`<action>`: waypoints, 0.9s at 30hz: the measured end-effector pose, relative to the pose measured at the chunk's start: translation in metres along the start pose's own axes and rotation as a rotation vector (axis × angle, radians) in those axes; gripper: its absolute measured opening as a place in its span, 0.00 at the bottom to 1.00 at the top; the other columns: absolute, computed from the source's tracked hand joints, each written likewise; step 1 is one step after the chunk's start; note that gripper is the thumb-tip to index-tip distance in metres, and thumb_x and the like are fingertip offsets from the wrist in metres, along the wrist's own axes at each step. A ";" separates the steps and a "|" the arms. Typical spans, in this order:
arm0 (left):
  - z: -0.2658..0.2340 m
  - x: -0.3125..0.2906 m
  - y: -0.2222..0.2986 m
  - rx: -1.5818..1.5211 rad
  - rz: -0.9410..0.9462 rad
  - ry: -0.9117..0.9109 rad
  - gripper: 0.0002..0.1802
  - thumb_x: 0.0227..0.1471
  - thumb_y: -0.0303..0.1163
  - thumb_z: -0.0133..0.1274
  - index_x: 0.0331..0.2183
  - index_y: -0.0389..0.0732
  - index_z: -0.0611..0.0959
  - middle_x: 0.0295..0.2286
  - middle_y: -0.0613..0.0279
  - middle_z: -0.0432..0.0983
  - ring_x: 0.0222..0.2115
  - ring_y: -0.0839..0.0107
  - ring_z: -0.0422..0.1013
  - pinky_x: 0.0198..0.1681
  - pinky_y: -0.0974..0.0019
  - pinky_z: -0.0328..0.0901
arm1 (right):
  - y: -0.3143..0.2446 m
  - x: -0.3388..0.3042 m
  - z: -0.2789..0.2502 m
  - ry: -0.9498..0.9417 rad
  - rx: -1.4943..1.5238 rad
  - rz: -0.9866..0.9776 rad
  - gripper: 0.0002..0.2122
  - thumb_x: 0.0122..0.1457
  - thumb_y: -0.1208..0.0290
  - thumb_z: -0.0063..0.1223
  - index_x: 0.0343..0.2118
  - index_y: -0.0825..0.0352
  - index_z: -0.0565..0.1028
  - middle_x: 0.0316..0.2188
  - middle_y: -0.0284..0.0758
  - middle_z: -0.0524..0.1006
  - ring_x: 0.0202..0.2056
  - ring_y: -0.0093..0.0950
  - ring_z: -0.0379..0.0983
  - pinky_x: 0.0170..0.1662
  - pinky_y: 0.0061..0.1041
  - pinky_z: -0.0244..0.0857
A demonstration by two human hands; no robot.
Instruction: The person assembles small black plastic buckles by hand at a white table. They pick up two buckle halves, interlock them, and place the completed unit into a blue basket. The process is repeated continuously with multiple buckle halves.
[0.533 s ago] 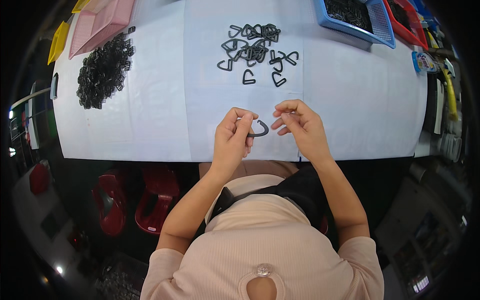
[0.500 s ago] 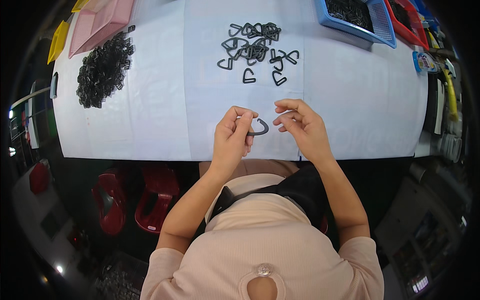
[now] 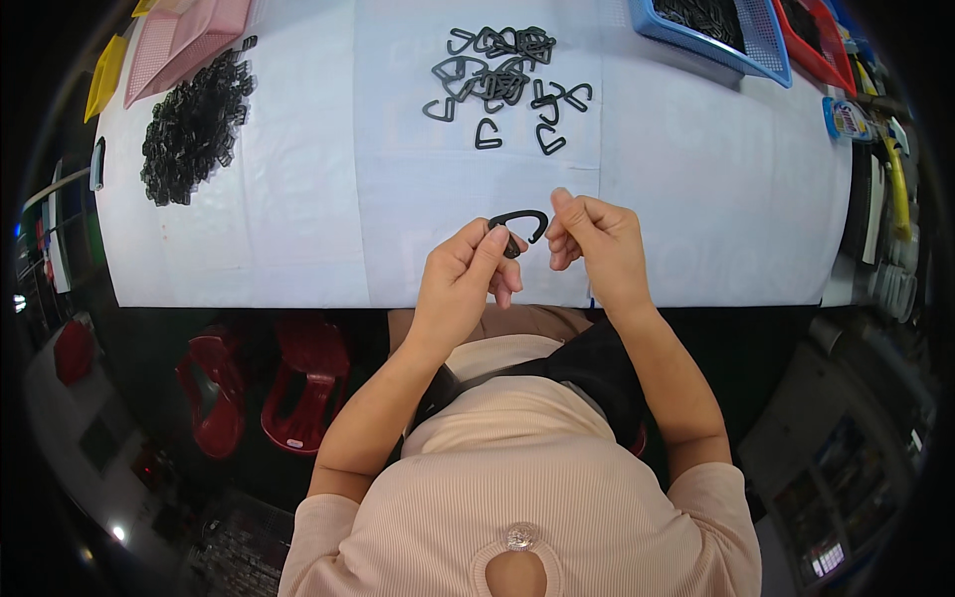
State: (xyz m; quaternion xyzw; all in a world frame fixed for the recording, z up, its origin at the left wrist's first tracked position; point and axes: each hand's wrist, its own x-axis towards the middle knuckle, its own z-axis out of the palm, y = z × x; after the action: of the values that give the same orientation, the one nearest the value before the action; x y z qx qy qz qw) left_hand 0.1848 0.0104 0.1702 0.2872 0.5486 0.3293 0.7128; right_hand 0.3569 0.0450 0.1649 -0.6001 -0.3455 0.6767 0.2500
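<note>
Just above the table's near edge, my left hand point(image 3: 466, 271) pinches a black carabiner-shaped hook point(image 3: 525, 213) between thumb and fingers. The curved end of the hook points right, with a gap showing in its loop. My right hand point(image 3: 601, 239) is close beside that end, apart from it, its fingers curled in and the thumb raised against the index finger. Whatever those fingers may hold is hidden. Beyond both hands, a loose pile of similar black hooks point(image 3: 502, 82) lies on the white table point(image 3: 298, 199), with several single ones scattered at its near side.
A heap of small black plastic pieces point(image 3: 194, 127) lies at the left, beside a pink basket point(image 3: 189, 45) and a yellow one point(image 3: 105, 78). Far right stand a blue basket point(image 3: 766, 50) and a red basket point(image 3: 834, 72). Red chairs point(image 3: 306, 388) are below the table edge.
The hook in my left hand has turned, its curve now arching upward. My right hand has gone from spread fingers to curled ones. The view has shifted slightly.
</note>
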 end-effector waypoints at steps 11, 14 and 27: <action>0.000 0.002 -0.006 -0.004 0.026 0.056 0.13 0.58 0.34 0.42 0.27 0.35 0.74 0.14 0.66 0.69 0.12 0.83 0.61 0.16 0.79 0.57 | 0.003 0.003 0.015 -0.094 0.090 -0.083 0.11 0.55 0.68 0.52 0.32 0.72 0.77 0.22 0.31 0.74 0.19 0.17 0.67 0.23 0.15 0.63; 0.001 0.000 -0.012 0.026 -0.005 -0.018 0.13 0.57 0.36 0.43 0.29 0.36 0.74 0.16 0.66 0.68 0.14 0.82 0.61 0.19 0.80 0.56 | 0.005 0.006 0.015 -0.076 0.014 -0.020 0.10 0.54 0.69 0.53 0.31 0.72 0.77 0.21 0.31 0.73 0.19 0.17 0.67 0.23 0.15 0.63; -0.068 0.127 0.017 -0.123 -0.003 0.236 0.17 0.56 0.39 0.46 0.27 0.34 0.76 0.15 0.64 0.70 0.12 0.78 0.63 0.16 0.74 0.63 | 0.040 0.057 -0.020 -0.229 0.007 0.043 0.21 0.52 0.73 0.55 0.48 0.75 0.68 0.46 0.41 0.71 0.43 0.27 0.71 0.47 0.24 0.65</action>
State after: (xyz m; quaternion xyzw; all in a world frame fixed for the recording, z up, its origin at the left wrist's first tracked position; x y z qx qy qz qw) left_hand 0.1390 0.1237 0.0927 0.2012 0.6078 0.3926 0.6603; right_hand 0.3707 0.0658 0.0971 -0.5254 -0.3565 0.7472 0.1964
